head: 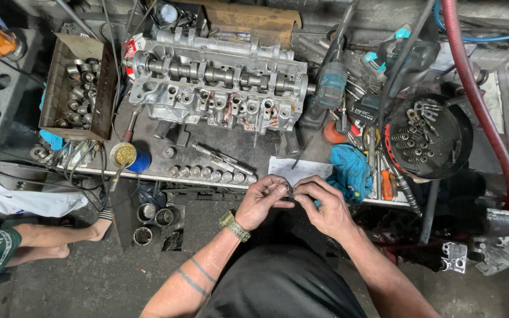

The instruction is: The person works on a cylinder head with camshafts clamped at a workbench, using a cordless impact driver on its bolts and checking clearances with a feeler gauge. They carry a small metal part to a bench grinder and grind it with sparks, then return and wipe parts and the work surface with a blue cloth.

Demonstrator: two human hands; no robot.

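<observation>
Both the left hand (260, 200) and the right hand (319, 203) pinched a small metal part (289, 188) between fingertips, held close over the workbench (148, 168) edge near the cylinder head (219, 82), likely for inspection

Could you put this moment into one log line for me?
left hand: fingers pinch small metal part | right hand: fingers on same part | ahead: cylinder head on bench | right: blue rag
</observation>
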